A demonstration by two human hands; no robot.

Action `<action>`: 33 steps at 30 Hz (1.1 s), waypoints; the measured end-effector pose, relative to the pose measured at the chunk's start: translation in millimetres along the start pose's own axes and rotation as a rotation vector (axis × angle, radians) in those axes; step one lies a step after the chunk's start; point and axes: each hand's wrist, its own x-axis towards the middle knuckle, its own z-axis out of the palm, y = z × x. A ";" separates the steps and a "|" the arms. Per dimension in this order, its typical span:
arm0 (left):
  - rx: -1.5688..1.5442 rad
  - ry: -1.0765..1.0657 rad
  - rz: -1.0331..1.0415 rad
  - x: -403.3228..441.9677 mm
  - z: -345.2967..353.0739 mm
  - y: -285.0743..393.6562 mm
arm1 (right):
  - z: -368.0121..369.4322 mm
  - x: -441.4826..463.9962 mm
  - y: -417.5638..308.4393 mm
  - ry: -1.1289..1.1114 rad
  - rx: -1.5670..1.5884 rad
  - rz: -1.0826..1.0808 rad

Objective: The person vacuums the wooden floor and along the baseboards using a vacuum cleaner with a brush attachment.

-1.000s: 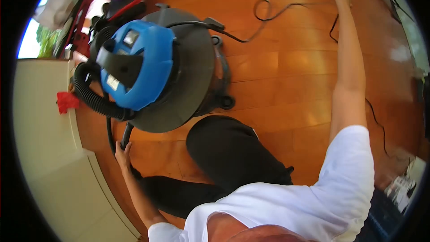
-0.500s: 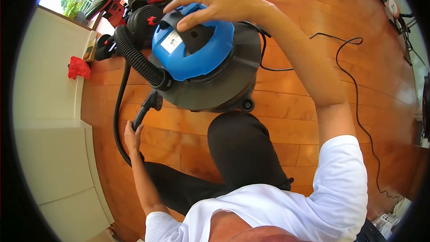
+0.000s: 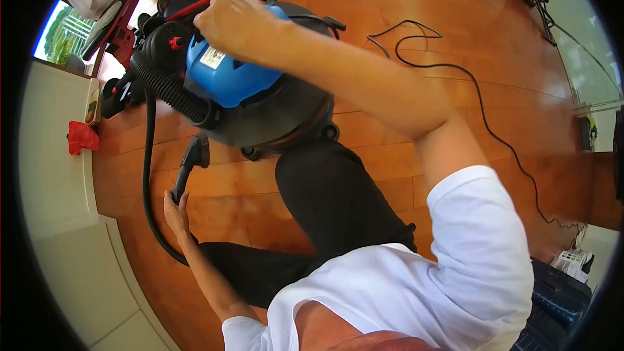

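Note:
A vacuum cleaner with a blue top (image 3: 237, 84) and a dark round body (image 3: 292, 110) stands on the wooden floor in front of the knee. My right hand (image 3: 237, 26) is closed over the dark handle on its top, which the hand mostly hides. My left hand (image 3: 176, 211), low at the left, grips the black brush nozzle (image 3: 188, 166), whose bristled end points up toward the vacuum. A ribbed black hose (image 3: 170, 88) joins the vacuum's side, and its thinner part (image 3: 149, 169) curves down round the left hand.
A black cord (image 3: 481, 94) winds over the floor to a power strip (image 3: 573, 261) at the right. Dumbbells and a red-framed machine (image 3: 127, 32) stand at the upper left. A red bag (image 3: 82, 138) hangs by the pale cabinet (image 3: 58, 175). A dark case (image 3: 556, 299) lies lower right.
My right hand has come from far right, away from the cord, onto the vacuum's top and closed there. The nozzle in my left hand now shows its brush. The view has shifted.

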 end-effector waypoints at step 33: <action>-0.164 -0.122 0.475 15.5 35.4 187.8 | -252.4 -262.1 121.6 -0.146 -0.154 0.584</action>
